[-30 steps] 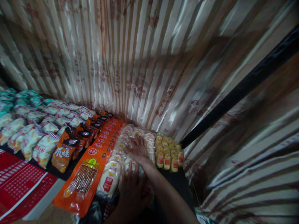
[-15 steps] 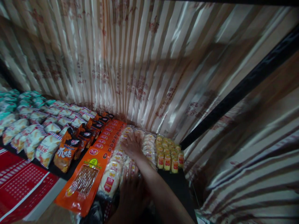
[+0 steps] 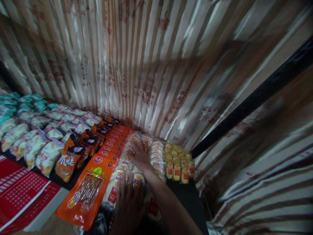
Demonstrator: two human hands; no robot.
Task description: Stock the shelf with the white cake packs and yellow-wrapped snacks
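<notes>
Rows of white round pastries in clear wrappers lie overlapped on a dark shelf, some with red labels. My right hand rests on the middle of these rows, palm down, its fingers stretched toward the back. Closer to me, my left hand lies flat with spread fingers over the front packs. Under the two hands and forearms, part of the pastries is hidden. Directly left is an overlapped row of orange packs, the front one showing brown sticks through a window.
Small yellow packs stand at the right end of the dark shelf. Orange-black bags, white snack bags and green bags fill the left. A striped curtain hangs behind, crossed by a black pole. A red basket sits lower left.
My left hand has shifted left and a little forward onto the front pastries. My right hand stays on the rows, its fingers slightly shifted. A red-labelled pack now shows between my arms.
</notes>
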